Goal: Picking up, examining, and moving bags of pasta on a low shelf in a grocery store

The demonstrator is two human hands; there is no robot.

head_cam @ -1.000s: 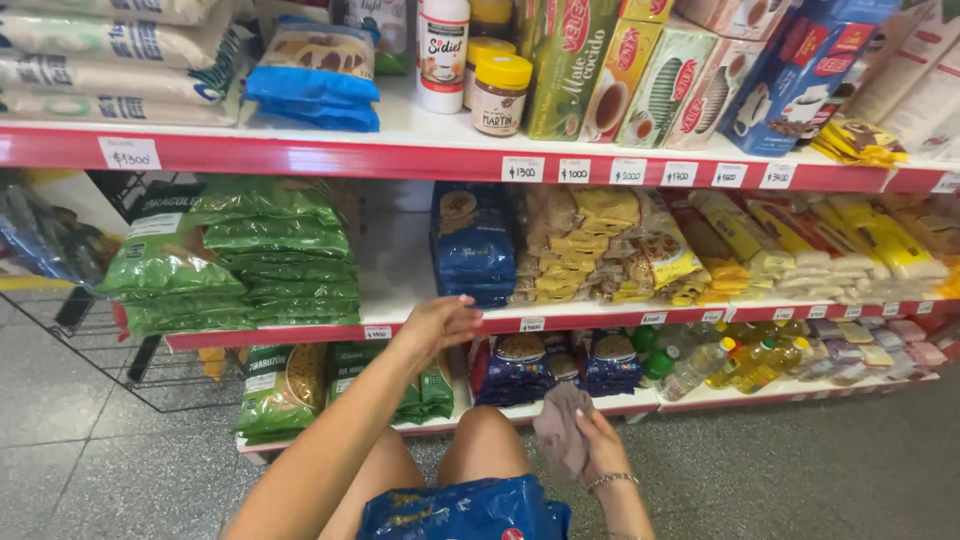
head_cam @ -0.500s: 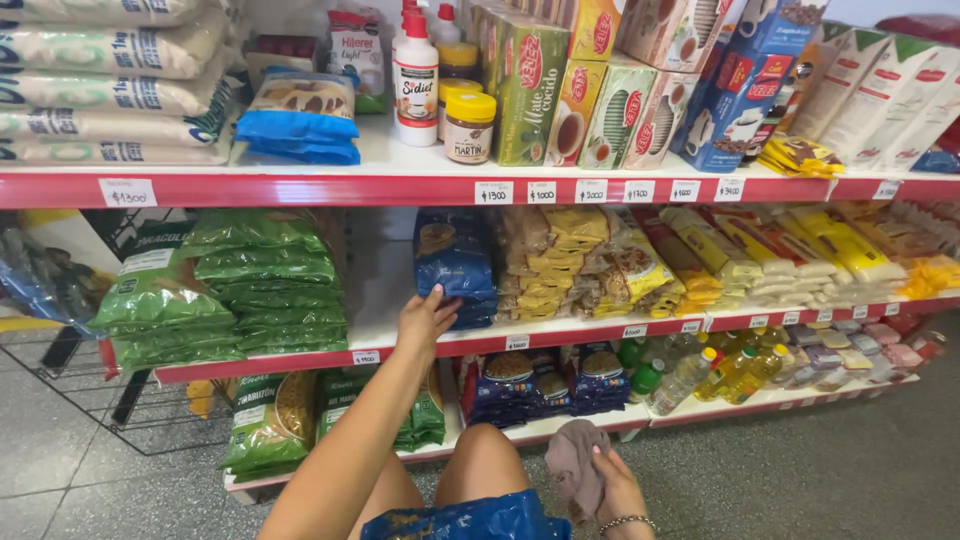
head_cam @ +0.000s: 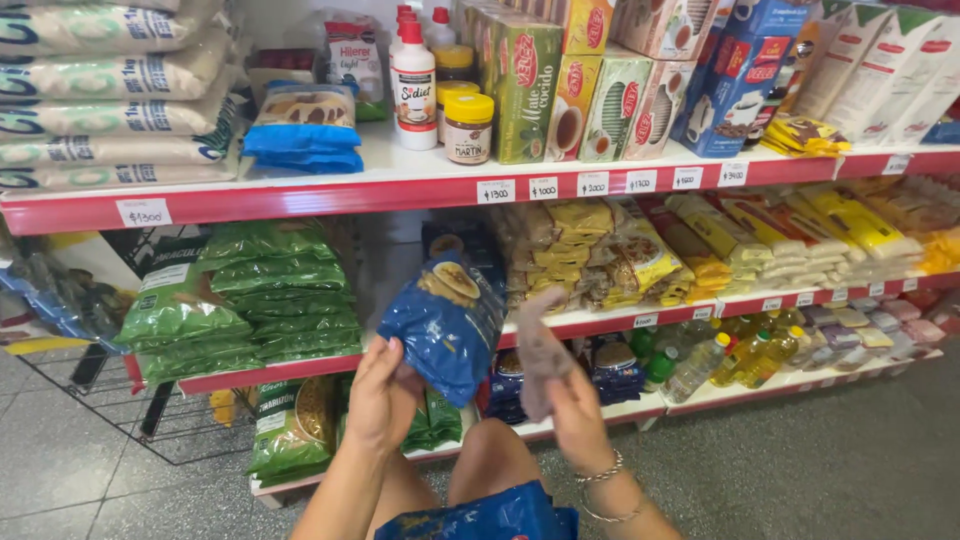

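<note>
Shop aisle, grey speckled floor; red-edged shelves are being viewed from a low crouch, with a wire rack standing at the left.

A blue pasta bag is being held up in front of the middle shelf, tilted, its lower corner pinched in the closed left hand. Just to its right, a grey cloth is being gripped in the closed right hand, a bracelet showing at that wrist. Bag and cloth are being kept near each other; whether they touch cannot be told. Another blue bag is being carried on the lap.

Green packets are being stacked on the middle shelf, yellow pasta packs beside them, oil bottles on the bottom shelf, jars and boxes on top.
</note>
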